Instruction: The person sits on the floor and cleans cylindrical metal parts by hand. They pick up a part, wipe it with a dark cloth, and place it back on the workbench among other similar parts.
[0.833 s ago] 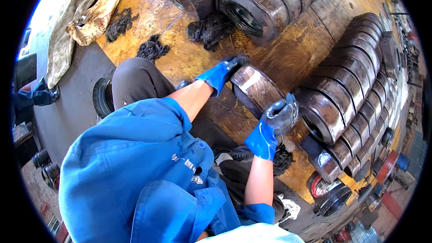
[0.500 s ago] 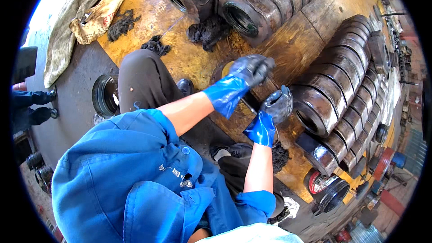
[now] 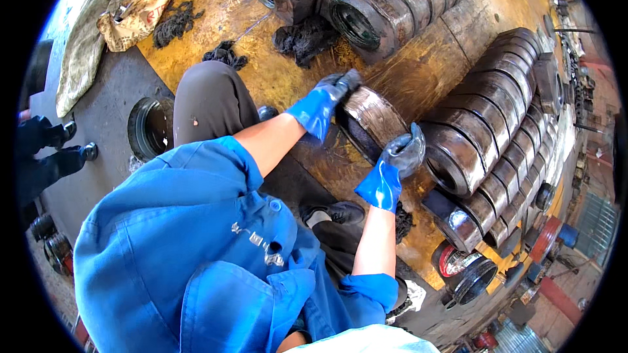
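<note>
A thick metal ring (image 3: 376,114) with a worn, brownish outer face stands tilted over the yellow floor sheet, between my hands. My left hand (image 3: 337,88), in a dark-palmed blue glove, grips its far left edge. On the near right side, my right hand (image 3: 404,151), in a matching glove, curls round the rim; its fingertips are partly hidden. Just right of that hand lies a row of dark, oily metal rings (image 3: 461,127) set face to face. My left hand is near a clump of black rags (image 3: 304,40).
Large hexagonal metal nuts (image 3: 356,16) lie in rows at the far side. A stained sack (image 3: 140,13) and more black rags (image 3: 175,25) are at far left. A round dark tub (image 3: 150,127) sits beside my left knee. Another person's legs (image 3: 49,150) show at the left edge.
My left hand has shifted left and slightly away from me. The metal ring, barely visible before, now shows its broad outer face between my hands. My right hand stays nearly in place.
</note>
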Tool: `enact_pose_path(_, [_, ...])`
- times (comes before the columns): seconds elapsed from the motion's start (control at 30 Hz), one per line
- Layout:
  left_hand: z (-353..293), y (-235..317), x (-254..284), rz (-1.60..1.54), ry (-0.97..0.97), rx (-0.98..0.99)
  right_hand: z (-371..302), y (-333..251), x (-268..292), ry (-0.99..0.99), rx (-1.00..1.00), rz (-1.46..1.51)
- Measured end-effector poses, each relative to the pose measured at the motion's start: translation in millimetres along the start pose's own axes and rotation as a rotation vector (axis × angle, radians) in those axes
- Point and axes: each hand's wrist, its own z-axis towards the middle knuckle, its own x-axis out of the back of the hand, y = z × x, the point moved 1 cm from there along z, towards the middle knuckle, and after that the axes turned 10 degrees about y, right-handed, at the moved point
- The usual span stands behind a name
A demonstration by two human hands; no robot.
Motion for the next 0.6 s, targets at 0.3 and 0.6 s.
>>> enact_pose_path(0.3, [-37, 8, -32, -0.088, 0.008, -0.490, -3, 0, 3, -0.029, -0.021, -0.011])
enact_pose_path(0.6, [-67, 66, -32, 0.236, -0.183, -0.713, 0, 8, 4, -0.100, -0.058, -0.056])
